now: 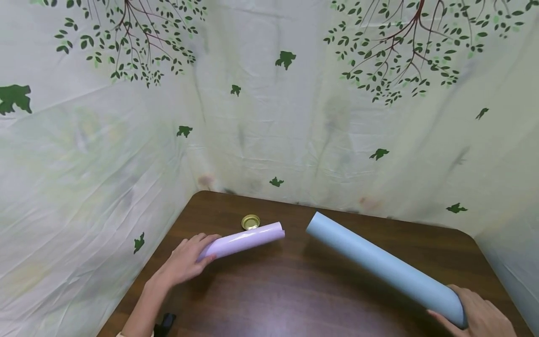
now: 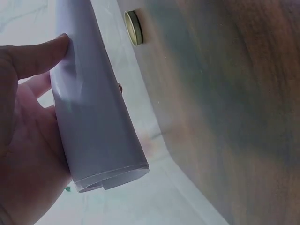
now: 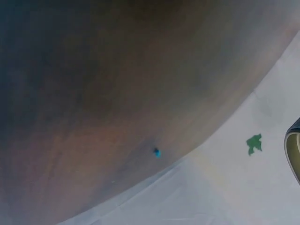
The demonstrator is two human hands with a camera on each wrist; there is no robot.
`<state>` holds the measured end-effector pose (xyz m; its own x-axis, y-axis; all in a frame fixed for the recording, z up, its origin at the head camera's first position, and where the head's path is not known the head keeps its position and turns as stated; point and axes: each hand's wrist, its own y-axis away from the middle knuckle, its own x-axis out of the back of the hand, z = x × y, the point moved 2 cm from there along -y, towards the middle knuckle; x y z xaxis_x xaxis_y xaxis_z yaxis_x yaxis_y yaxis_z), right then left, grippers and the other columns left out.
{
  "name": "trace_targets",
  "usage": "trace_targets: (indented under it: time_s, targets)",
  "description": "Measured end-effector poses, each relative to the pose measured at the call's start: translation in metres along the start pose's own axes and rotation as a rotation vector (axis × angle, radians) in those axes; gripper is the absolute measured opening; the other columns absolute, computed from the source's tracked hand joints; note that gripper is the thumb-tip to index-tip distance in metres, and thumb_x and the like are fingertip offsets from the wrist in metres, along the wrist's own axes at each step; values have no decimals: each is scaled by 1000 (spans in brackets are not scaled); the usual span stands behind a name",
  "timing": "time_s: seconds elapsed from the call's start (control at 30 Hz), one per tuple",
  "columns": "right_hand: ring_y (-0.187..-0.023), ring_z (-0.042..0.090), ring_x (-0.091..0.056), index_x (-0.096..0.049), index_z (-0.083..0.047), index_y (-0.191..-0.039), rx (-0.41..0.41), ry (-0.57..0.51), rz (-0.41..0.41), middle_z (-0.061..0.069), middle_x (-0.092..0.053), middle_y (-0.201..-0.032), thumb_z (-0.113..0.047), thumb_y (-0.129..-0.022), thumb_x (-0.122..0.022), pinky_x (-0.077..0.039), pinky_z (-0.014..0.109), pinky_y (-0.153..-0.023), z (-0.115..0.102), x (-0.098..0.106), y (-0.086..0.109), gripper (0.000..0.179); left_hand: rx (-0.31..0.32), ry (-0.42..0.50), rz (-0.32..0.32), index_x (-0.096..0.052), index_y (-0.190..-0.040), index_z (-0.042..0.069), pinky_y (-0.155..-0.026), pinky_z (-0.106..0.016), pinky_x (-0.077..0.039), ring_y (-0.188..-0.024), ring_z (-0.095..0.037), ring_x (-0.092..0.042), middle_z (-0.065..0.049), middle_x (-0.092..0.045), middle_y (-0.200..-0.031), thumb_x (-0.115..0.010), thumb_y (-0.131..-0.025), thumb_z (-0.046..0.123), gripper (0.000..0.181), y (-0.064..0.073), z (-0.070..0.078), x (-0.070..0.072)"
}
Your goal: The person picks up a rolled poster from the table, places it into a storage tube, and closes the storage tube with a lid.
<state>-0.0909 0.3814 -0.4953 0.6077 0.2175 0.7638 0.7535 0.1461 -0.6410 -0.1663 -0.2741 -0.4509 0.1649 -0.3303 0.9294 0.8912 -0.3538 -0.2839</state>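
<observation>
In the head view my left hand [image 1: 185, 260] grips the near end of a glossy lilac paper roll [image 1: 248, 241], which points right and slightly away over the table. The left wrist view shows my thumb [image 2: 44, 56] across this lilac roll [image 2: 96, 108], with its open end and overlapping edge at the bottom. At the lower right, my right hand [image 1: 480, 313] holds a longer, thicker light blue roll [image 1: 387, 267] by its near end. That roll slants up to the left, its far end close to the lilac one. The right hand does not show in the right wrist view.
A round gold-coloured lid [image 1: 251, 222] lies just behind the lilac roll on the brown wooden table [image 1: 261, 299]. Leaf-printed fabric [image 1: 261, 117] hangs behind and beside the table. A tiny blue bit [image 3: 157, 152] sits near the table edge in the right wrist view.
</observation>
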Motion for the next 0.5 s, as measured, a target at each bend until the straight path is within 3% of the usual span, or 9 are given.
trace_targets:
  time_s: [0.17,0.5]
  targets:
    - [-53,18,-49,-67,-1,-101,-17,20,-32,9,-67,-74,-81,-46,-86,-39,35,-47,-2,1,7,98,-20,-7,-2,-67,-134,14,-81,-38,-44,-103,-22,-67,-4,-71,-114,-78,-92,23,45,-6,2,-1]
    - [-60,20,-54,-66,-6,-105,-35,25,-86,6,-69,-80,-67,-46,-93,-42,37,-52,-13,6,11,90,-84,-11,-3,-66,-134,13,-81,-39,-44,-101,-23,-67,-6,-70,-112,-78,-91,21,46,-22,5,-3]
